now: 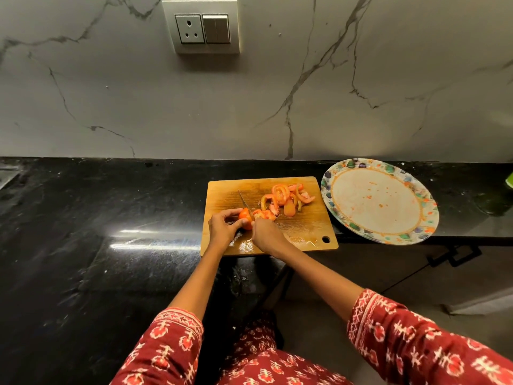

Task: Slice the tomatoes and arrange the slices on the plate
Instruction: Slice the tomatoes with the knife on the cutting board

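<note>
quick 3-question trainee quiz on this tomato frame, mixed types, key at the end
1. True or false: slices already lie on the plate.
2. What does the left hand have in its grip?
A. knife
B. tomato
C. plate
3. Fill in: the cut slices sit on the ____.

Key:
1. False; only smears and bits show.
2. B, the tomato; the right hand works the knife.
3. cutting board.
</note>
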### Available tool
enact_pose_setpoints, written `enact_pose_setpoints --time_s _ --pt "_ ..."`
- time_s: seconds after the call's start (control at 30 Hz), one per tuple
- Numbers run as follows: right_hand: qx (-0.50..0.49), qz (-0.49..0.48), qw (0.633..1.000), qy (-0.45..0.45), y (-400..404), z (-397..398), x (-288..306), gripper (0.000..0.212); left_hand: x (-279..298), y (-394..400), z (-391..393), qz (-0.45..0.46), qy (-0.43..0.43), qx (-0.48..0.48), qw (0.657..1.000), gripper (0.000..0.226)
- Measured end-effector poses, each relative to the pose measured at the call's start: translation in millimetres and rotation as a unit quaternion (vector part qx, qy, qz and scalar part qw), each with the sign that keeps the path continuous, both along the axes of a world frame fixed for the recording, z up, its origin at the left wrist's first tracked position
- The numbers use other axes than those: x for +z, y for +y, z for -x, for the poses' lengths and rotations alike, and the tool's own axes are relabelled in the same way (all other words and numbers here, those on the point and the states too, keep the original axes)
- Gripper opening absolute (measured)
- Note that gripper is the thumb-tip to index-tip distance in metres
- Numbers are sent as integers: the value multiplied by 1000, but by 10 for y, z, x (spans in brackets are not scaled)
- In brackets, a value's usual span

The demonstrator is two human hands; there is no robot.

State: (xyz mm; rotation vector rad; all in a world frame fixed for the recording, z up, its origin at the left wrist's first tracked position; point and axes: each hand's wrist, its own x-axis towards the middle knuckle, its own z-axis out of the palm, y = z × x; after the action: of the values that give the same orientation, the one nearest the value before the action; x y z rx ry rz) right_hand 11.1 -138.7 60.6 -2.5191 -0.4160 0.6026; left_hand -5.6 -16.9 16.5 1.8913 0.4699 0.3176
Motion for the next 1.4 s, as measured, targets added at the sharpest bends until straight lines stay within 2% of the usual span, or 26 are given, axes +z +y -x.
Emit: enact_pose_setpoints --time_s 0.23,0.63,0.97,1.03,1.1,1.27,1.4 --pt "10 -33 999 -30 -163 160 -141 26 2 -19 -2 -9 -5 -3 1000 37" --pt "0 -22 1000 -5 -54 81 -271 27 -2 18 -3 -5 0 -6 1000 36" --pt "-13 6 1000 5 -57 126 -251 25 4 17 -22 -17 9 5 1000 34" --pt "15 26 1000 8 -193 261 -292 17 -3 31 -24 -19 7 9 1000 34" --pt "39 43 998 17 -357 384 -329 18 -8 36 -18 -15 9 5 1000 34" --pt "32 36 999 11 -625 468 -279 28 22 -26 8 -22 6 4 1000 34" --pt "-7 -11 1000 -9 -573 392 -203 27 25 -32 21 -12 11 6 1000 35"
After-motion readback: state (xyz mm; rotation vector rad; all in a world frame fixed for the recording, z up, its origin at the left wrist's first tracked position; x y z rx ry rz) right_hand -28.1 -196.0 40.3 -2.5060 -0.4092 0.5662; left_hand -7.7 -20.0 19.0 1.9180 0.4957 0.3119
